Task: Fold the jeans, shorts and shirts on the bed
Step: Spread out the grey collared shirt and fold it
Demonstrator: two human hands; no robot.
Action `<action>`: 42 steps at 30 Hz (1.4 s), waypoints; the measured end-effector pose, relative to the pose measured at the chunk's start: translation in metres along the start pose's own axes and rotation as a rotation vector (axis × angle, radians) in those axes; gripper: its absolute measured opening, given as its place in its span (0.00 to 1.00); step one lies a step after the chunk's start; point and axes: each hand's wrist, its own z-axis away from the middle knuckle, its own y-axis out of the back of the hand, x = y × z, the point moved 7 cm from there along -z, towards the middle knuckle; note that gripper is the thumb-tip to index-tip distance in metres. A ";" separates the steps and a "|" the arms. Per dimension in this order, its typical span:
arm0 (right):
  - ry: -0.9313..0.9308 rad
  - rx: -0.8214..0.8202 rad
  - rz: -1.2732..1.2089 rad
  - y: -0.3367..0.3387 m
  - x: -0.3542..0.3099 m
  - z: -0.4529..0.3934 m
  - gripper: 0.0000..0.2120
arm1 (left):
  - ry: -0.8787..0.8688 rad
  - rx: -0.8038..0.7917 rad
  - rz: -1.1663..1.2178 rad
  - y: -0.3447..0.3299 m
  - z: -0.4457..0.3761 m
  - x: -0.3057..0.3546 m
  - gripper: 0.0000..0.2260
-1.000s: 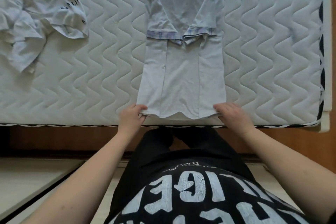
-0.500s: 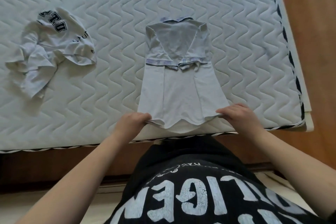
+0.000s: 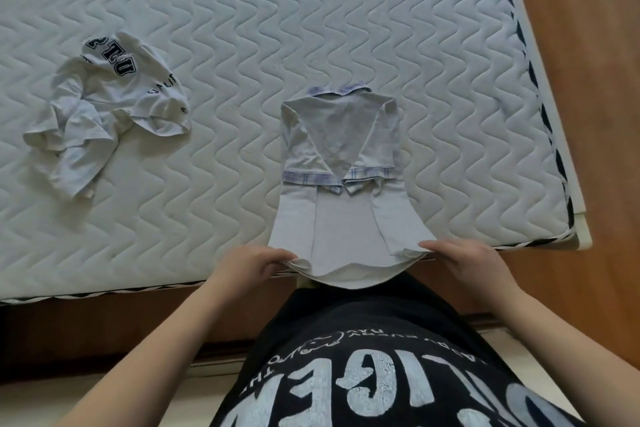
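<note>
shirt hem (image 3: pixel 349 270) between left hand (image 3: pixel 251 262) and right hand (image 3: pixel 474 262), both pinching corners

I see the bed (image 3: pixel 242 28) spread across the far part of my view, its near edge running just ahead of me. The shirt (image 3: pixel 341 204) lies on the bed at the centre-right, collar end away from me, sleeves laid inward over its back, hem hanging past the near edge. My left hand (image 3: pixel 249 262) holds the hem's left corner and my right hand (image 3: pixel 465 258) holds its right corner. Well apart to the left, farther back on the bed, lies a crumpled shirt (image 3: pixel 104 121). The floor (image 3: pixel 595 114) lies to the right of the bed.
</note>
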 end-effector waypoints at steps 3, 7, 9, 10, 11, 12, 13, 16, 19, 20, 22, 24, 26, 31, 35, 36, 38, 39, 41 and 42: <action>-0.053 -0.075 -0.074 -0.004 0.012 -0.019 0.11 | -0.009 -0.015 0.014 0.008 -0.020 0.006 0.12; -0.069 -0.170 -0.158 -0.006 0.030 -0.051 0.09 | 0.007 -0.062 -0.031 0.024 -0.048 0.013 0.11; -0.034 -0.232 -0.165 -0.005 0.038 -0.069 0.12 | 0.017 -0.083 -0.087 0.035 -0.065 0.018 0.12; -0.021 -0.277 -0.168 -0.006 0.043 -0.077 0.16 | 0.028 -0.102 -0.116 0.040 -0.074 0.019 0.12; -0.013 -0.324 -0.171 -0.007 0.050 -0.087 0.20 | 0.039 -0.129 -0.148 0.044 -0.083 0.020 0.12; -0.009 -0.369 -0.175 -0.008 0.056 -0.097 0.23 | 0.047 -0.161 -0.180 0.049 -0.094 0.020 0.12; -0.010 -0.409 -0.179 -0.011 0.062 -0.107 0.24 | 0.048 -0.187 -0.198 0.052 -0.104 0.019 0.13; -0.043 -0.471 -0.211 -0.018 0.079 -0.138 0.23 | 0.017 -0.214 -0.183 0.064 -0.134 0.018 0.18; -0.097 -0.516 -0.256 -0.030 0.091 -0.172 0.17 | -0.013 -0.229 -0.196 0.073 -0.167 0.008 0.19; -0.119 -0.532 -0.260 -0.035 0.095 -0.183 0.16 | -0.025 -0.235 -0.190 0.075 -0.178 0.003 0.18; -0.162 -0.518 -0.270 -0.042 0.106 -0.207 0.14 | -0.045 -0.234 -0.207 0.080 -0.203 -0.009 0.18; -0.189 -0.487 -0.256 -0.049 0.116 -0.229 0.14 | -0.051 -0.205 -0.247 0.086 -0.228 -0.023 0.17; -0.214 -0.476 -0.220 -0.057 0.127 -0.249 0.13 | -0.038 -0.203 -0.251 0.089 -0.254 -0.039 0.16; -0.306 -0.464 -0.201 -0.081 0.162 -0.300 0.13 | -0.007 -0.191 -0.241 0.095 -0.323 -0.074 0.16; -0.328 -0.397 -0.201 -0.106 0.186 -0.341 0.12 | 0.017 -0.189 -0.251 0.095 -0.373 -0.103 0.16; -0.332 -0.392 -0.189 -0.113 0.192 -0.351 0.12 | 0.020 -0.188 -0.264 0.093 -0.384 -0.110 0.16; -0.339 -0.388 -0.159 -0.125 0.205 -0.369 0.12 | 0.024 -0.188 -0.263 0.090 -0.402 -0.121 0.15; -0.348 -0.386 -0.139 -0.130 0.212 -0.378 0.12 | 0.026 -0.182 -0.261 0.090 -0.411 -0.126 0.13; -0.370 -0.380 -0.110 -0.138 0.224 -0.393 0.13 | 0.042 -0.164 -0.252 0.090 -0.426 -0.135 0.10; -0.378 -0.372 -0.106 -0.140 0.230 -0.400 0.13 | 0.051 -0.146 -0.239 0.092 -0.434 -0.140 0.10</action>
